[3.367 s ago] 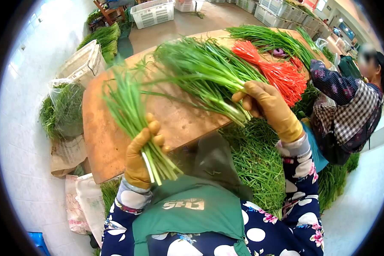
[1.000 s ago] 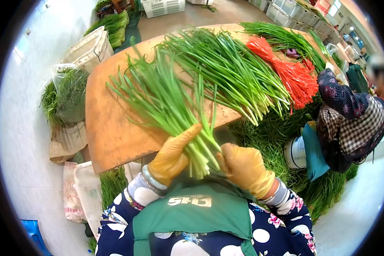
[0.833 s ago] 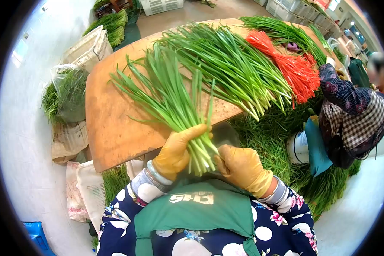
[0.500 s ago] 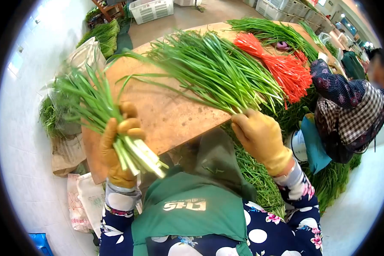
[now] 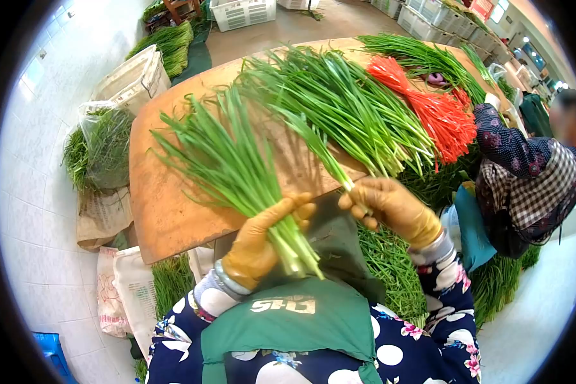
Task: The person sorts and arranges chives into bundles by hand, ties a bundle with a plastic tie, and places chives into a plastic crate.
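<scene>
My left hand point(image 5: 262, 240), in a yellow rubber glove, is closed round a bunch of garlic chives point(image 5: 227, 163), its pale cut ends pointing down toward my apron. In its yellow glove, my right hand point(image 5: 393, 208) pinches a few chive stalks point(image 5: 323, 152) near their base, just past the table's front edge. Behind it, a large loose pile of garlic chives point(image 5: 345, 102) lies on the wooden table point(image 5: 179, 214). A bundle of red plastic ties point(image 5: 438, 121) rests against the pile's right side.
More chives point(image 5: 429, 57) lie at the table's far right. Heaps of chives point(image 5: 390, 269) are below the table. A co-worker in a checked garment point(image 5: 525, 185) sits at the right. White crates point(image 5: 243, 13) stand at the back, and a bag of greens point(image 5: 105, 147) at the left.
My left hand has moved right and inward with its bunch, now over the table's front edge. My right hand has drawn a few stalks away from the pile and moved slightly down.
</scene>
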A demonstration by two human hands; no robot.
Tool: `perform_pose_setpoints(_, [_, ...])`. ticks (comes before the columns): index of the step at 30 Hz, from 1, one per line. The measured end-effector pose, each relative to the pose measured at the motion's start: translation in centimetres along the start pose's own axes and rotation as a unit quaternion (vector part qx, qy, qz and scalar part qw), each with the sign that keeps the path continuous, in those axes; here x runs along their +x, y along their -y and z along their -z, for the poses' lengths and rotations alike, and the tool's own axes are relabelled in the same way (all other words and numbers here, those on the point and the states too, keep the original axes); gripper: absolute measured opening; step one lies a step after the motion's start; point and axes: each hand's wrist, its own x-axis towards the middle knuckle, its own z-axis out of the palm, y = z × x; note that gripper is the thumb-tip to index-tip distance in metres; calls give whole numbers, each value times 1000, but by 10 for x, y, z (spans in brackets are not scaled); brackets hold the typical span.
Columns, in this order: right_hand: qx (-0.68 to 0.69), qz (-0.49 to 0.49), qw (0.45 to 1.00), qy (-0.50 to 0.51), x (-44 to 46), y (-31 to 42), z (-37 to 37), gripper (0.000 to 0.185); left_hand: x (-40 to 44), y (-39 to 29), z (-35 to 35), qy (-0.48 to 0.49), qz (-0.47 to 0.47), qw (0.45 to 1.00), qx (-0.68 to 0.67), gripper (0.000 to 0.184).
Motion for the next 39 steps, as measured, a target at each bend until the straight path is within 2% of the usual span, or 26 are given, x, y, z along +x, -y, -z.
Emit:
perform_pose_setpoints(2, [87,-6,995,47,0,-27,-14,31,5,9,1,-7,30,1000,7,31])
perform_pose_setpoints(3, [108,-6,992,63,-2,-37,-22,31,13,13,13,42,55,997,-43,31])
perform_pose_setpoints(5, [126,-18,986,111,-6,-49,-37,31,10,10,-8,53,33,998,13,28])
perform_pose_setpoints(6, [147,-16,980,134,-7,-54,-41,32,7,8,-16,39,51,998,24,24])
perform_pose_setpoints(10, [165,-13,977,132,-10,-57,-38,32,7,12,-15,79,59,995,30,23])
perform_pose_setpoints(12, [82,-2,990,113,-7,-61,-31,29,8,18,-15,10,25,997,69,21])
perform_pose_setpoints(13, [83,-4,990,113,-5,-65,-31,29,8,22,-15,-27,6,996,86,20])
perform_pose_setpoints(14, [-39,86,996,-2,-3,-70,-32,27,9,25,-17,-27,-23,994,99,19])
perform_pose_setpoints(15, [-160,174,965,-116,-1,-73,-34,25,10,28,-17,-30,-22,994,98,19])
perform_pose_setpoints(16, [-159,205,950,-175,-3,-67,-39,23,11,31,-18,-43,-45,992,107,17])
perform_pose_setpoints(17, [-158,204,950,-176,-5,-61,-43,23,12,33,-18,-54,-67,990,116,16])
perform_pose_setpoints(19, [-243,202,921,-228,-7,-53,-46,21,12,36,-21,-57,-73,989,119,16])
perform_pose_setpoints(24, [-160,161,955,-189,14,-71,-37,16,22,46,-8,-68,-140,973,168,17])
perform_pose_setpoints(27, [-124,131,968,-173,16,-74,-32,17,19,45,-12,-85,-124,974,170,16])
perform_pose_setpoints(28, [-136,93,967,-196,16,-71,-30,24,19,45,-11,-84,-123,974,171,16])
perform_pose_setpoints(34, [-204,82,953,-211,32,-82,-24,28,19,48,-13,-107,-111,972,178,19])
perform_pose_setpoints(38, [-250,74,933,-248,27,-79,-26,31,21,53,-14,-118,-156,961,195,16])
perform_pose_setpoints(39, [-300,41,913,-272,17,-72,-24,32,21,53,-16,-125,-179,957,194,16])
